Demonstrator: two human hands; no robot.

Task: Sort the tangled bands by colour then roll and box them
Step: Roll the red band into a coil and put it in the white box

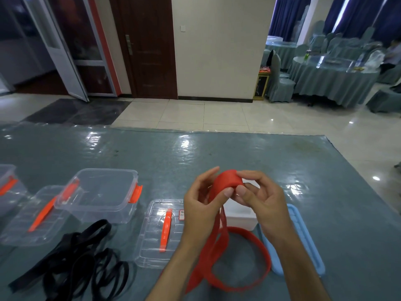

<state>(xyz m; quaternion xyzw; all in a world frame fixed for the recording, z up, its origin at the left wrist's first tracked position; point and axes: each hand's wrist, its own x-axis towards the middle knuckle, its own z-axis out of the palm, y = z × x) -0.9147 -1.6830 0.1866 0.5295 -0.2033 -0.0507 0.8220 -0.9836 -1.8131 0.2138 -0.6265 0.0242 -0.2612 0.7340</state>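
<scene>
Red band (pixel 225 181) partly rolled, held up above the table (pixel 217 153) between both hands; loose tail dropping down to a wide loop lying on the cloth near the front edge. Left hand (pixel 204 198) curled round the near side of the roll, thumb pressed on its lower edge; right hand (pixel 258 196) pinching the other side, thumb tip beside the left thumb, fingers bent over the top. Black bands (pixel 76 257) heaped in a tangle at lower left, well apart from the red. Clear box (pixel 102 190) with orange clips just behind the black heap, open; clear lid (pixel 160 231) with an orange strip lying flat between that box and the hands. White box (pixel 240 216) under the hands, partly hidden; blue lid (pixel 303 242) flat to its right, beneath the right forearm.
</scene>
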